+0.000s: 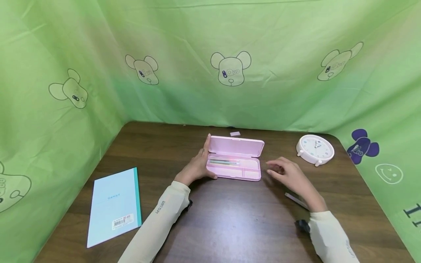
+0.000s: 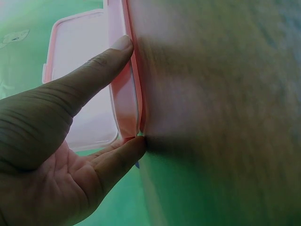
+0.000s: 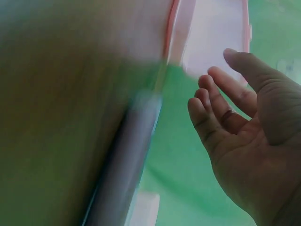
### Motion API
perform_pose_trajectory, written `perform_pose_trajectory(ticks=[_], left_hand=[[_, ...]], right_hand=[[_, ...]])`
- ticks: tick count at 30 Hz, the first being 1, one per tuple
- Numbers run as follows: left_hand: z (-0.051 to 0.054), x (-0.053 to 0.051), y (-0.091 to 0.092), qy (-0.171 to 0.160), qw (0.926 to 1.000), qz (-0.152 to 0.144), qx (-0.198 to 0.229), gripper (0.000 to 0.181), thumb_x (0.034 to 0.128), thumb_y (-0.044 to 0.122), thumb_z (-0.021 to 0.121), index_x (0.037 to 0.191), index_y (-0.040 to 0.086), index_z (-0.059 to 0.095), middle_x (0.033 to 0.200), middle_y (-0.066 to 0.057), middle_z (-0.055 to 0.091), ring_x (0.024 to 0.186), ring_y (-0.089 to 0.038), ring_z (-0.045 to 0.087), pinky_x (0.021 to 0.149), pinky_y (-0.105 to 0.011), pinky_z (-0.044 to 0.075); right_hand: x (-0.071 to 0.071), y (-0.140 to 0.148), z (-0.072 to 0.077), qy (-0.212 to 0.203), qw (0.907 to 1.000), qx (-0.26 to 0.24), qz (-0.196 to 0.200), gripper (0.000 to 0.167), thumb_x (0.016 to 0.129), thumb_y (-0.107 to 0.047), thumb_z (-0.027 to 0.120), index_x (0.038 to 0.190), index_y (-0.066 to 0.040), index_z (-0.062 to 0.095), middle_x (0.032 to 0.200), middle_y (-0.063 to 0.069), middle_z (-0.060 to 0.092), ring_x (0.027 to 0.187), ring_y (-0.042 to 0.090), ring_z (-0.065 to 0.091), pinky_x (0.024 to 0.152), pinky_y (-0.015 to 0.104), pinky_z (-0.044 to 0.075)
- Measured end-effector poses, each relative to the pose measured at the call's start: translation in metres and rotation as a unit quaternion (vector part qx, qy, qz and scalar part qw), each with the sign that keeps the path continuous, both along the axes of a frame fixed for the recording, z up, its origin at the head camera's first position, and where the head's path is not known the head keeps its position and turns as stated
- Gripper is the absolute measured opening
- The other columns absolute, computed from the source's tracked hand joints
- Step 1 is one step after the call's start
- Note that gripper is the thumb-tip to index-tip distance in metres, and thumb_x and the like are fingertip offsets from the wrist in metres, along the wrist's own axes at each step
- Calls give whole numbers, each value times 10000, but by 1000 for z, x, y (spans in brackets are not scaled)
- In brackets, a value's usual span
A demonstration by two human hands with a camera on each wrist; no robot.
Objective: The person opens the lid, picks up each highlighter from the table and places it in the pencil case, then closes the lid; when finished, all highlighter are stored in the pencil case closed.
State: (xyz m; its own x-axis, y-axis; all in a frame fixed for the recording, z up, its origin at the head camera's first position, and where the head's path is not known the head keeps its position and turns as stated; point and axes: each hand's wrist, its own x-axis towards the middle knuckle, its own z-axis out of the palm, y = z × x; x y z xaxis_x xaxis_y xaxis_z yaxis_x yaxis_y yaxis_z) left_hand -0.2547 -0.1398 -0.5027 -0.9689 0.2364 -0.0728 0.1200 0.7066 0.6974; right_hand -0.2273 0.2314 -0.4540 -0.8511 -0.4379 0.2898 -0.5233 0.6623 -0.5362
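Observation:
A pink pencil case lies on the table with its lid raised at the back. Several slim pens rest in its long rear compartment; smaller compartments lie at the front and right. At the case's left end, my left hand grips it, with the thumb along the front side and the fingers round the end. Just right of the case my right hand hovers, fingers loosely bent and holding nothing. Beneath the right wrist lies a greyish stick-shaped item, large and blurred in the right wrist view.
A small pale pink block sits behind the lid. At the right rear stands a white round clock. A light blue notebook lies at the left. Green printed cloth hangs round the wooden table.

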Motion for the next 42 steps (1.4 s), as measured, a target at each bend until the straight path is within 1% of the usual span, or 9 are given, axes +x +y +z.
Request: perform_pose_trajectory(ticks=[4,8,14,17,22,29,33,37,42], left_hand=[[2,2,0,66,9999,-73,81,1703,658,260,1088,1677,443,-265,1795,-201,154,1494,-569,397,1160,-714,384],[4,4,-1,313,9992,-232,89,1706,660,249,1087,1685,395,-269,1786,-237,154,1486,-561,414,1147,-700,410],[-10,-5,-5,350,9991,-238,69,1728,638,295,1097,1680,406,-277,1778,-260,161,1476,-568,424,1128,-700,430],[-10,-4,-5,292,9994,-180,71,1719,646,280,1094,1680,415,-274,1779,-261,154,1483,-570,414,1140,-705,416],[-3,0,-4,340,9991,-219,111,1717,642,272,1095,1690,386,-261,1782,-257,146,1473,-569,429,1142,-698,417],[4,2,0,320,9993,-190,6,1693,655,282,1089,1699,372,-241,1757,-291,200,1414,-599,481,1125,-705,430],[-4,-3,-1,309,9994,-185,9,1697,650,292,1091,1697,388,-241,1763,-277,198,1412,-597,483,1122,-703,435],[-18,-11,-5,247,9995,-179,33,1729,631,303,1100,1675,439,-272,1791,-217,155,1448,-565,461,1140,-691,424],[-29,-17,-6,281,9994,-191,28,1744,621,299,1104,1672,438,-281,1792,-210,156,1441,-548,479,1135,-686,433]], right_hand=[[18,42,-6,90,9999,-71,-62,272,890,20,853,1152,32,783,941,-15,692,823,31,625,719,229,545],[38,75,-9,-144,9997,-182,-115,298,858,89,843,1146,60,771,932,-14,681,822,-44,589,716,153,526],[60,106,-12,-506,9980,-277,-274,260,853,129,810,1104,83,759,898,-89,683,799,-60,590,686,137,512],[64,112,-14,-720,9966,-284,-287,242,860,134,797,1094,95,753,872,-70,699,785,-56,593,667,155,514],[65,114,-16,-946,9946,-177,-378,227,872,102,814,1092,82,759,878,21,713,783,-49,592,661,181,528],[66,111,-19,-1095,9928,-51,-490,204,873,91,825,1066,76,761,864,-68,680,753,-48,583,639,199,533],[65,109,-19,-1076,9926,96,-564,170,889,64,826,1049,41,772,865,-61,671,747,-44,573,644,215,535],[64,108,-18,-1146,9911,230,-636,133,913,38,817,1038,12,781,867,-43,675,743,-39,572,652,231,543],[65,109,-18,-1162,9909,153,-658,125,916,48,805,1035,20,780,873,-32,683,751,-40,586,661,231,557]])
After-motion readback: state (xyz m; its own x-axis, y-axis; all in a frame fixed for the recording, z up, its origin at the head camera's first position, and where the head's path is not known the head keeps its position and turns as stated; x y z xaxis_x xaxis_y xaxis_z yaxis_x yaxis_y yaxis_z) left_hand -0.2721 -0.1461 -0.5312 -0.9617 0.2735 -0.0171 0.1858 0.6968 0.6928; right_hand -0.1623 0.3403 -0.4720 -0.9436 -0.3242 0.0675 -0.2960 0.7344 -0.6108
